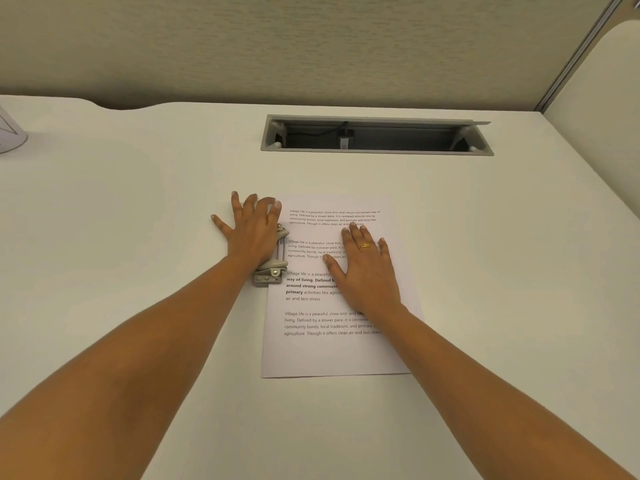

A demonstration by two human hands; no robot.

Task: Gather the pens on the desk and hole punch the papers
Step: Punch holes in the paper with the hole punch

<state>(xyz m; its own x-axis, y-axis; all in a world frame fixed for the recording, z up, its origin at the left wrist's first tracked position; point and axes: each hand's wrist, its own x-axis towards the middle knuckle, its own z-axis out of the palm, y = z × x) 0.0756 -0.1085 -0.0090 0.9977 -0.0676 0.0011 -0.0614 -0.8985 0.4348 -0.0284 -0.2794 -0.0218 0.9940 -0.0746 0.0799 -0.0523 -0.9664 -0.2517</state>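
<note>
Papers (329,355): centre of frame, flat on desk (138,237). One sheet visible; more may lie beneath, cannot tell from this angle.

Cable tray (377,136): one, lid open, upper centre-right.

Right hand (363,268): fingers straight and spread, flat on page, likely pinning it against slip.

Left hand (254,233): fingers splayed wide, gripping nothing, palm bearing on hole punch (273,271); judged as punching stroke.

Hole punch: one, at papers' left edge, mostly covered by left hand.

Ring (364,245): one, on right hand.

Pens: none in view.
</note>
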